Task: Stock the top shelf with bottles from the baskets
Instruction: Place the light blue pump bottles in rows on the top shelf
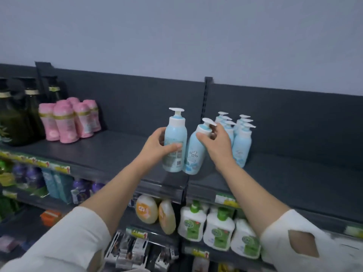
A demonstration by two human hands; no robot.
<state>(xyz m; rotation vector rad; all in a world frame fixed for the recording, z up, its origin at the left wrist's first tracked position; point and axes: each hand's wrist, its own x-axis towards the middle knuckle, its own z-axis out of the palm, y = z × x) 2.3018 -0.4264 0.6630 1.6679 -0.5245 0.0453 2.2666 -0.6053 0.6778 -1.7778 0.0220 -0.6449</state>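
My left hand grips an upright light-blue pump bottle around its middle, above the front of the dark top shelf. My right hand holds a second light-blue pump bottle by its neck; this one tilts to the right. Just behind and right of my right hand, a group of several matching blue pump bottles stands on the shelf. The baskets are out of view.
Several pink bottles and dark green pump bottles stand at the shelf's left end. A slotted upright post divides the shelf back. Lower shelves hold orange bottles, white-and-green soap bottles and purple items.
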